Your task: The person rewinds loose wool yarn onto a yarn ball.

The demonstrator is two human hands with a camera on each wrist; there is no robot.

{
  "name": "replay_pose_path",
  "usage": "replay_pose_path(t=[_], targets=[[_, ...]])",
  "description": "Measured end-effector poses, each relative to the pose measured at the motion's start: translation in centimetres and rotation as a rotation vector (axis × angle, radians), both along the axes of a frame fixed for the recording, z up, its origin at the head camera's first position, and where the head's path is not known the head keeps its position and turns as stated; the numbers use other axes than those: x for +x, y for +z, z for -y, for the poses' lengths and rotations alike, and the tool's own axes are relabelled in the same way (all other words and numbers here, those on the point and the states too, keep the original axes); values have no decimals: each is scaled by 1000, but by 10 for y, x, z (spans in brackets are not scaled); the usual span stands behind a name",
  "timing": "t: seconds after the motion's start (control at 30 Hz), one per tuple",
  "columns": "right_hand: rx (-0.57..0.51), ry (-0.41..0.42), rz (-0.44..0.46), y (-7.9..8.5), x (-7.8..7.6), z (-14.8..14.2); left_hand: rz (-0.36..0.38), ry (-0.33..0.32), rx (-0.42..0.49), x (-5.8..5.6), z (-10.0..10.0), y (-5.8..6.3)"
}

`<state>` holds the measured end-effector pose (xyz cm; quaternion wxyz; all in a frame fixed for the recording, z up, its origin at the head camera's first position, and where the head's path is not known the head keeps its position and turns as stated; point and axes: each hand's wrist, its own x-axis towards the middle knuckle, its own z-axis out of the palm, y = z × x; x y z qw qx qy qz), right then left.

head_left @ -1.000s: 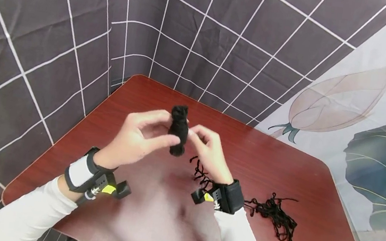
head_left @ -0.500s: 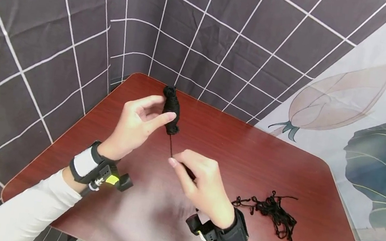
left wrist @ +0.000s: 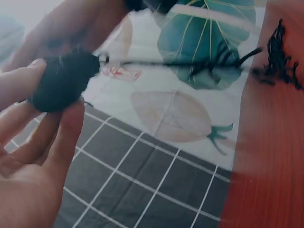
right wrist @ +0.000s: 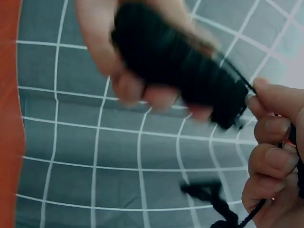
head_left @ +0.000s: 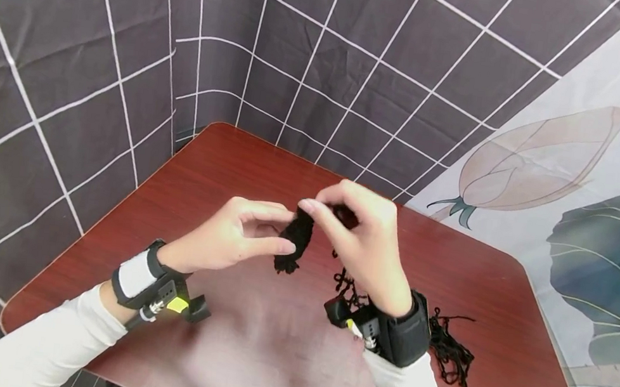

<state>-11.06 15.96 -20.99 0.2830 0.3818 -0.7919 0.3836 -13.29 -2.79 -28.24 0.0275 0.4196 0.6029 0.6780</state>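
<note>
My left hand (head_left: 230,235) grips a wound bundle of black cord (head_left: 296,240) above the table, thumb on the near side and fingers behind. The right wrist view shows the wraps of the bundle (right wrist: 166,61) lying close together round its length. At the bundle's upper end, my right hand (head_left: 373,245) pinches the strand of cord (right wrist: 237,73) between thumb and forefinger, its other fingers curled over more cord. From the right hand a kinked length of cord (head_left: 344,283) hangs down. The left wrist view is partly blurred.
A loose tangle of black cord (head_left: 449,353) lies on the red-brown table (head_left: 505,299) to the right. Behind the table hang a dark grid-patterned cloth (head_left: 281,43) and a white cloth with leaf prints (head_left: 526,161).
My right hand went from beside the bundle down below it, drawing the strand out, then swung up to its top end. The left hand tipped the bundle and lowered it slightly, still holding it.
</note>
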Motion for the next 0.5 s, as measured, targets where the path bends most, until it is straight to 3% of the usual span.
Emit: replay_pose_path(t=[0.13,0.27,0.4,0.5], targets=[[-144,80,233,-10,-23,-5,-10,-16,1,3,-1,-2],[-245,131,436,-33,-37,-2,-43,5,47,3,-3,-2],[-300,129,544,-63,-37,4,-43,114,129,2,-4,0],[-306,104,528,-81,-29,7,-2,244,183,-1,-2,2]])
